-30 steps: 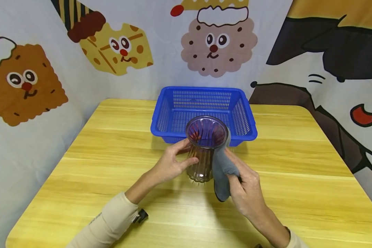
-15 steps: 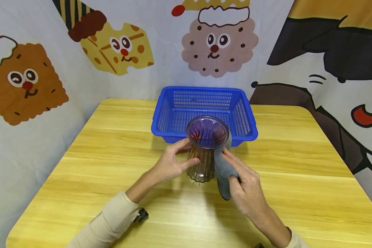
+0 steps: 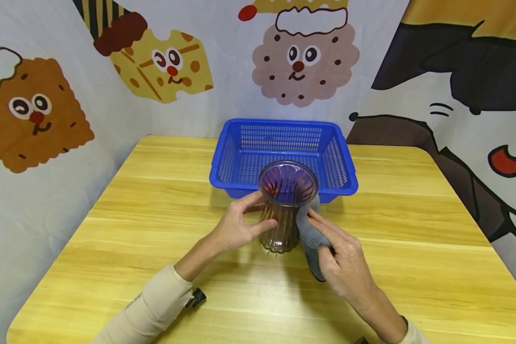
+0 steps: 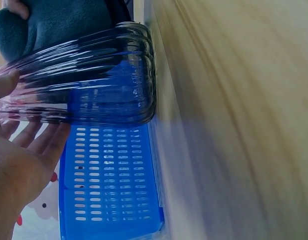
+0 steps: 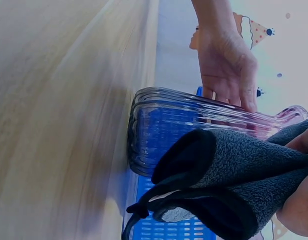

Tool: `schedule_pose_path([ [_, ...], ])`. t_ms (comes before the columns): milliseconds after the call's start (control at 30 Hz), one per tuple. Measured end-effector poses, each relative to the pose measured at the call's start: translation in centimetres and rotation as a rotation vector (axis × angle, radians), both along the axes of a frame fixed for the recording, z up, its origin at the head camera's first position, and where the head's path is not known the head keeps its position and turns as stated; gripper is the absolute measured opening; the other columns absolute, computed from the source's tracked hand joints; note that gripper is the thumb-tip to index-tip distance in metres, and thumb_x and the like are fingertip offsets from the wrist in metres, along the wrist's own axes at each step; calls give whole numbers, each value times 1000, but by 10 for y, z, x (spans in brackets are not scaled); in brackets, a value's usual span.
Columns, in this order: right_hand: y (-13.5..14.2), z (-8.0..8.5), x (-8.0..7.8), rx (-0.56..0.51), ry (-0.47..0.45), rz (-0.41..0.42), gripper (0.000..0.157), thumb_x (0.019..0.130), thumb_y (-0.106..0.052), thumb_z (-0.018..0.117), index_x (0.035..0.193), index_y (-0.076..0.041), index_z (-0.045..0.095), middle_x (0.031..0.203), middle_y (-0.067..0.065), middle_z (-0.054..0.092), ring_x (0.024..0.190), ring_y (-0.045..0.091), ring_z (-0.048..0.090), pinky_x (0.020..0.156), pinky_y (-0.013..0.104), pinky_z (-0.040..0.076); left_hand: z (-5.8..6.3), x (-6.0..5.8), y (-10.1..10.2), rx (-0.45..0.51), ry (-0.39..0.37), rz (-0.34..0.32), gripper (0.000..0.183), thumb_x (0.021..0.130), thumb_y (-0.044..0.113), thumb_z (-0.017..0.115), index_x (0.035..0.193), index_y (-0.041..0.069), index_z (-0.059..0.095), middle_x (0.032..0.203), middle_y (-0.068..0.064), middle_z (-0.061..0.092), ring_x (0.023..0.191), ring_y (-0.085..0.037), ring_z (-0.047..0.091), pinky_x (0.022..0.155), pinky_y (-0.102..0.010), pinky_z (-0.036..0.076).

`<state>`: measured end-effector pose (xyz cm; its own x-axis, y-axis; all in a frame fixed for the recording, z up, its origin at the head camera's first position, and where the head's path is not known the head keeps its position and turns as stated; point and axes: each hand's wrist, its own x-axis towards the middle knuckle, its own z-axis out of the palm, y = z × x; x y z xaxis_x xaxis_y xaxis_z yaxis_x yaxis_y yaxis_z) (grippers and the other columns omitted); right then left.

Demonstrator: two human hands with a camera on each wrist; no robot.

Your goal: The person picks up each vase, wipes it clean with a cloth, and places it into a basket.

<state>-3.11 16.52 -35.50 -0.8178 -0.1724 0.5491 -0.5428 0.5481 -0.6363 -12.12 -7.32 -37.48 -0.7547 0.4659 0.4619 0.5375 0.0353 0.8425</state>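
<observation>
A tall ribbed glass vase (image 3: 279, 231), clear with a purple tint and a flared rim, stands upright with its base at the tabletop. My left hand (image 3: 236, 224) grips its left side, thumb in front and fingers around the back. On the other side, my right hand (image 3: 344, 258) pinches a folded grey cloth (image 3: 311, 234) and holds it against the vase just below the rim. The right wrist view shows the fuzzy cloth (image 5: 243, 165) with its dark edging and a loop, bunched beside the glass. Part of the right hand is cut off there.
Directly behind the vase sits a blue plastic basket (image 3: 279, 125) with slotted sides. Everything stands on a yellow wood-grain table (image 3: 155, 200). A cloth backdrop (image 3: 232, 71) with cartoon figures hangs behind and at both sides.
The cloth has slid slightly down the vase's right side, its lower end shifting rightward, and the right fingers moved a little with it. The left hand and vase stay nearly still.
</observation>
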Motion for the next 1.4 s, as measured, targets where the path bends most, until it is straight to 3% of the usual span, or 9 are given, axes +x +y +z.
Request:
schedule_pose_path([
  [233,0,-2,1,21,-9,-5,59,76,16,45,128,2,68,140,8,60,123,29,59,92,11,46,-1,0,0,9,13,3,66,84,-2,82,143,-2,54,130,-15,66,119,-26,63,101,-39,54],
  [467,1,-4,1,21,-17,-6,59,75,16,46,128,2,68,140,6,61,121,28,60,76,16,47,-2,0,0,-10,6,13,67,82,0,84,143,1,55,128,-12,68,117,-23,64,101,-38,54],
  [700,1,-6,2,21,-18,-7,61,72,18,47,126,2,70,138,4,62,121,29,60,98,12,45,-2,0,0,-15,-4,27,65,82,4,85,140,6,56,126,-9,69,115,-21,65,100,-38,54],
  [900,2,-7,2,25,-6,-16,60,72,18,49,125,1,71,137,2,62,119,28,62,102,14,44,-2,0,1,-16,-13,40,68,81,4,87,141,8,55,126,-9,68,116,-22,64,99,-38,55],
  [1300,3,-11,1,40,-27,-21,59,71,17,50,123,1,72,135,1,64,119,26,62,100,11,44,-3,1,1,-39,-7,61,62,81,6,88,135,7,60,123,-5,67,115,-20,63,95,-36,57],
  [1400,2,-11,2,48,-43,-24,59,72,16,50,124,0,71,135,1,64,120,25,61,89,9,46,-2,1,1,-37,-4,61,59,80,6,88,133,6,61,123,-5,66,116,-21,62,94,-35,58],
])
